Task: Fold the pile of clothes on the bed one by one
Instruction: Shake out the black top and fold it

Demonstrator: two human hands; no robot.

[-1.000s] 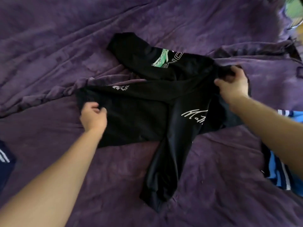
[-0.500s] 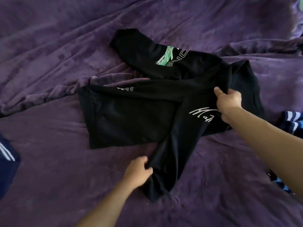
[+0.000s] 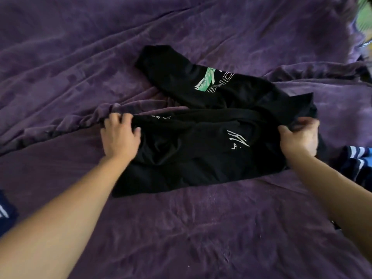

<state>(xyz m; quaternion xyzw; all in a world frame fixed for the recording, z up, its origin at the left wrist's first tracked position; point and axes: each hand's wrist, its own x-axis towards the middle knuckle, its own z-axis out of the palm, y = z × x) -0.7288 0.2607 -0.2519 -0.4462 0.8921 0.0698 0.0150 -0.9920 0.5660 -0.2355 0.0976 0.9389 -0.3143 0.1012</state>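
Observation:
A black garment with a white script mark lies partly folded in the middle of the purple bed cover. One long black part with a green and white print stretches away to the far left. My left hand grips the garment's left end, fingers curled over the edge. My right hand grips its right end, bunching the fabric.
A blue and white striped garment lies at the right edge, partly behind my right forearm. A dark blue garment with white stripes shows at the left edge. The bed cover is heavily wrinkled on the far side.
The long part that hung toward me has been folded up over the body of the garment. My left hand moved from that lower end to the left edge. My right hand shifted slightly right.

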